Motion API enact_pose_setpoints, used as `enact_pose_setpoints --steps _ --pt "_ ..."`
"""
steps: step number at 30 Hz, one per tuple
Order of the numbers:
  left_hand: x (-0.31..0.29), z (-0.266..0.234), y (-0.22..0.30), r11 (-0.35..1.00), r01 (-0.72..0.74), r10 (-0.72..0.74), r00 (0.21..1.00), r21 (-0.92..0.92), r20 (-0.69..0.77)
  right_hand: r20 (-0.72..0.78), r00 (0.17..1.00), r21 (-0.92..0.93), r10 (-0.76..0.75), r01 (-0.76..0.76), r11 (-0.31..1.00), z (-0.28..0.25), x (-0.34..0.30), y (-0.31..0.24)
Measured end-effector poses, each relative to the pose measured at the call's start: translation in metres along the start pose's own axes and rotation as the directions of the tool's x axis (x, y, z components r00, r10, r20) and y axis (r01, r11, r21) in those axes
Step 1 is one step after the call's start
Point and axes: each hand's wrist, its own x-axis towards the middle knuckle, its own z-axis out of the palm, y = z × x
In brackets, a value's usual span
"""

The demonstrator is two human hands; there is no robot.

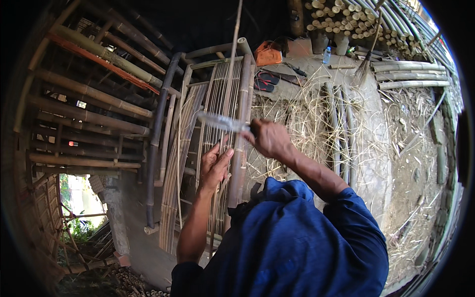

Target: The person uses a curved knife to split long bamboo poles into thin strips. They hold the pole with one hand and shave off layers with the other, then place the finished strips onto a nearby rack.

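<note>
In my right hand [269,138], closed round its handle, is a wide-bladed knife [217,122], its grey blade smeared by motion. The blade points left above a bamboo slat frame [213,99] made of thin pale strips between thicker poles. Just below the blade, my left hand [213,168] is closed at the frame, fingertips pinched around something small and dark that I cannot make out. A long thin bamboo stick [234,54] stretches up from the slats past the blade. The frame's thick right-hand pole [241,99] runs beside both hands.
A bundle of split bamboo strips [180,148] lies left of the frame, before a bamboo rack [94,109]. Bamboo shavings [307,114] and poles [341,133] cover ground on the right. Beyond are sandals [265,80], an orange bag [268,53], a water bottle [326,55] and stacked bamboo [346,20].
</note>
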Motion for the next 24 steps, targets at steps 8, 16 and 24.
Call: enact_pose_setpoints --steps 8,16,24 --pt "-0.001 0.016 -0.008 0.983 -0.049 0.063 0.995 0.178 -0.078 -0.105 0.993 -0.005 -0.061 0.06 0.998 0.027 -0.002 0.009" --pt "-0.097 0.034 0.004 0.963 -0.062 0.064 0.998 0.263 0.0 -0.346 0.928 -0.015 0.136 -0.151 0.988 -0.057 0.075 0.1" --pt "-0.132 -0.002 0.011 0.902 -0.068 0.056 0.998 0.426 0.041 -0.451 0.877 -0.177 -0.168 0.097 0.979 -0.054 0.065 0.099"
